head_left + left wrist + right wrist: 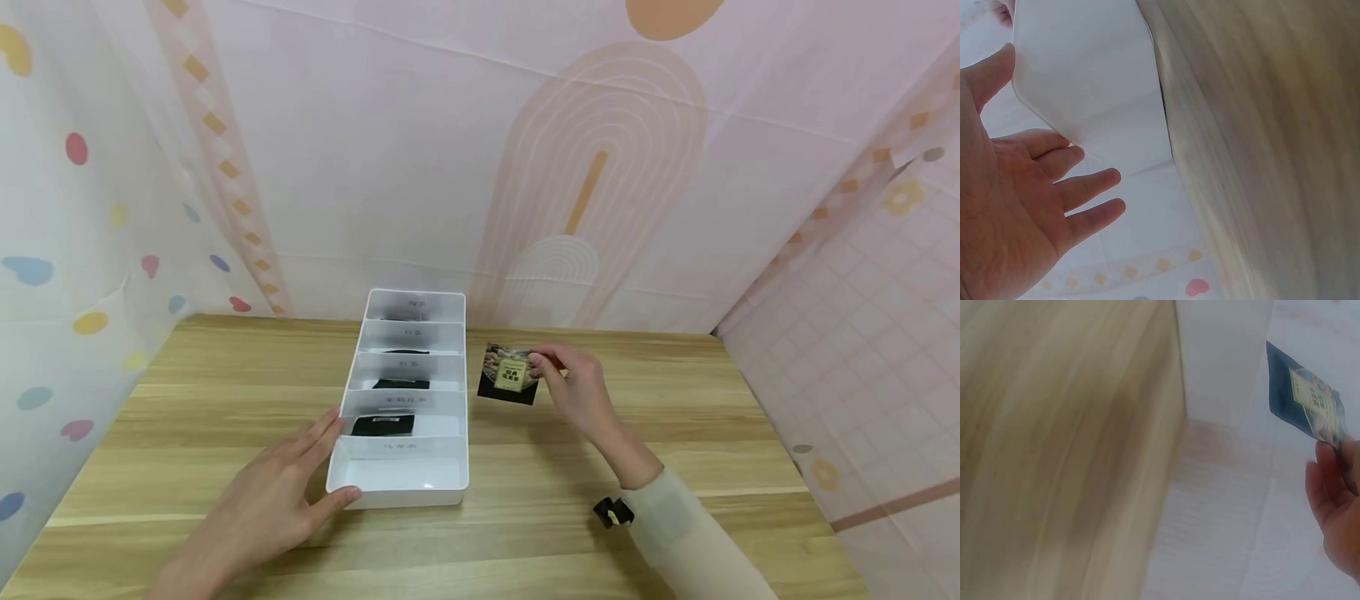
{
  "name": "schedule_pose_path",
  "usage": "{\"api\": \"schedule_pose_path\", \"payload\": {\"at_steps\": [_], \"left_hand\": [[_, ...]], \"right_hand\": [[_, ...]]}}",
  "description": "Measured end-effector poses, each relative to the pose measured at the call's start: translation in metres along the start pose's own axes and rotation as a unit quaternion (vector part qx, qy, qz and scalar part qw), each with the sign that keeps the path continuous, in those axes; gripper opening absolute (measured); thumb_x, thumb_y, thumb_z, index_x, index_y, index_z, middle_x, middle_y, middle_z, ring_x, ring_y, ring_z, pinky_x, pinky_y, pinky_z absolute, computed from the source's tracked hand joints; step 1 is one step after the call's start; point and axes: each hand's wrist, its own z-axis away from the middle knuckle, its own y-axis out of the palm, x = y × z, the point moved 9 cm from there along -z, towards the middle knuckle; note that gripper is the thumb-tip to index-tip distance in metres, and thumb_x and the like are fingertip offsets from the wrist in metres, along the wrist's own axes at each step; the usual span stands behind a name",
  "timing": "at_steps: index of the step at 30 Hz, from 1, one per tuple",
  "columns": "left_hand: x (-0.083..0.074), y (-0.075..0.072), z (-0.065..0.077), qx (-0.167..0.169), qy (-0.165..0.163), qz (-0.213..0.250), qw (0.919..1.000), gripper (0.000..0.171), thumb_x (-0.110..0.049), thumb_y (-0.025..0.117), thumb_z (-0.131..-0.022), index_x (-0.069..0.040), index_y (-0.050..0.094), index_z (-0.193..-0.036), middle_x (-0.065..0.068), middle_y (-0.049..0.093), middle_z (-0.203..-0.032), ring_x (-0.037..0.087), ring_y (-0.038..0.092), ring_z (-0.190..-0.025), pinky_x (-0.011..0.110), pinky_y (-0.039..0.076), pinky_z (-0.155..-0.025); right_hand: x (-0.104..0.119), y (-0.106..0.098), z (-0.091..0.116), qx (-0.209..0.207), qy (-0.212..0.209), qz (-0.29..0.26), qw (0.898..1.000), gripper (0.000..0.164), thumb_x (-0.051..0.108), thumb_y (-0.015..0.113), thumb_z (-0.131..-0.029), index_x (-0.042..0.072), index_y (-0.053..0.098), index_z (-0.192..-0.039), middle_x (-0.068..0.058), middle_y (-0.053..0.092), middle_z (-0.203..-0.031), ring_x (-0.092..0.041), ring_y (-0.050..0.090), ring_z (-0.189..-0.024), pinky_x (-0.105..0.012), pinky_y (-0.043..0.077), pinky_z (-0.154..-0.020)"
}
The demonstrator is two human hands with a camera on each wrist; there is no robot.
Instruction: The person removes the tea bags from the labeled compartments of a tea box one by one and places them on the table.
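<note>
A white divided box (399, 498) stands on the table, its compartments in a row running away from me and labelled with dark characters. My left hand (281, 479) rests against its near left corner, thumb at the front and fingers along the side; the left wrist view shows those fingers (1088, 189) spread and fairly straight. To the right of the box, my right hand (576, 387) pinches a dark square sachet (510, 375) by its right edge, between thumb and fingers. A pale yellow label with characters marks the sachet, also seen in the right wrist view (1310, 397).
Dark sachets (383, 425) lie in several farther compartments; the nearest compartment shows a bare white floor. A small black object (613, 512), partly hidden, is by my right cuff. Patterned cloth (420, 167) hangs behind the wooden table (540, 533) and along both sides.
</note>
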Motion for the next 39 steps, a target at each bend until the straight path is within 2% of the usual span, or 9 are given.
{"api": "schedule_pose_path", "payload": {"at_steps": [5, 11, 16, 26, 30, 39], "left_hand": [[0.0, -0.001, 0.001, 0.002, -0.001, -0.002, 1.0, 0.086, -0.052, 0.078, -0.091, 0.004, 0.052, -0.151, 0.019, 0.047, -0.159, 0.042, 0.056, -0.135, 0.059, 0.048, -0.105], [0.0, -0.001, 0.001, 0.003, 0.0, -0.004, 1.0, 0.086, -0.053, 0.078, -0.091, 0.004, 0.052, -0.151, 0.019, 0.047, -0.159, 0.041, 0.056, -0.135, 0.059, 0.048, -0.105], [-0.001, -0.001, 0.0, 0.0, 0.003, -0.005, 1.0, 0.086, -0.052, 0.078, -0.091, 0.004, 0.052, -0.15, 0.02, 0.048, -0.158, 0.042, 0.056, -0.135, 0.059, 0.048, -0.105], [-0.001, -0.001, 0.0, -0.002, 0.006, -0.007, 1.0, 0.086, -0.052, 0.078, -0.091, 0.004, 0.053, -0.15, 0.021, 0.049, -0.158, 0.041, 0.056, -0.135, 0.059, 0.048, -0.106], [-0.001, -0.001, -0.001, -0.001, 0.006, -0.005, 1.0, 0.086, -0.053, 0.078, -0.091, 0.004, 0.052, -0.151, 0.021, 0.048, -0.158, 0.042, 0.056, -0.135, 0.059, 0.047, -0.106], [0.0, -0.001, 0.0, 0.01, -0.001, -0.005, 0.9999, 0.086, -0.052, 0.078, -0.092, 0.004, 0.052, -0.151, 0.021, 0.047, -0.159, 0.041, 0.055, -0.136, 0.059, 0.048, -0.106]], "right_hand": [[-0.013, 0.004, -0.001, 0.014, 0.023, 0.008, 1.0, 0.008, -0.003, 0.072, -0.096, -0.005, 0.077, -0.102, -0.013, 0.076, -0.089, -0.021, 0.072, -0.075, -0.031, 0.06, -0.064], [-0.035, 0.014, 0.001, 0.048, 0.087, -0.006, 0.995, 0.009, -0.003, 0.07, -0.098, -0.006, 0.076, -0.104, -0.015, 0.075, -0.092, -0.02, 0.071, -0.076, -0.028, 0.06, -0.066], [-0.053, 0.026, 0.004, 0.078, 0.133, -0.02, 0.988, 0.01, -0.001, 0.069, -0.099, -0.005, 0.076, -0.105, -0.013, 0.074, -0.091, -0.02, 0.069, -0.077, -0.027, 0.059, -0.067], [-0.081, 0.048, 0.011, 0.129, 0.192, -0.082, 0.969, 0.009, -0.001, 0.065, -0.102, -0.003, 0.074, -0.101, -0.012, 0.073, -0.089, -0.02, 0.071, -0.076, -0.029, 0.062, -0.067], [-0.091, 0.053, 0.013, 0.139, 0.211, -0.073, 0.965, 0.01, 0.0, 0.065, -0.102, -0.001, 0.075, -0.102, -0.01, 0.073, -0.089, -0.018, 0.071, -0.076, -0.029, 0.061, -0.066], [-0.103, 0.064, 0.014, 0.179, 0.22, -0.021, 0.959, 0.011, 0.007, 0.066, -0.103, 0.003, 0.076, -0.098, -0.002, 0.071, -0.082, -0.014, 0.066, -0.072, -0.027, 0.055, -0.062]]}}
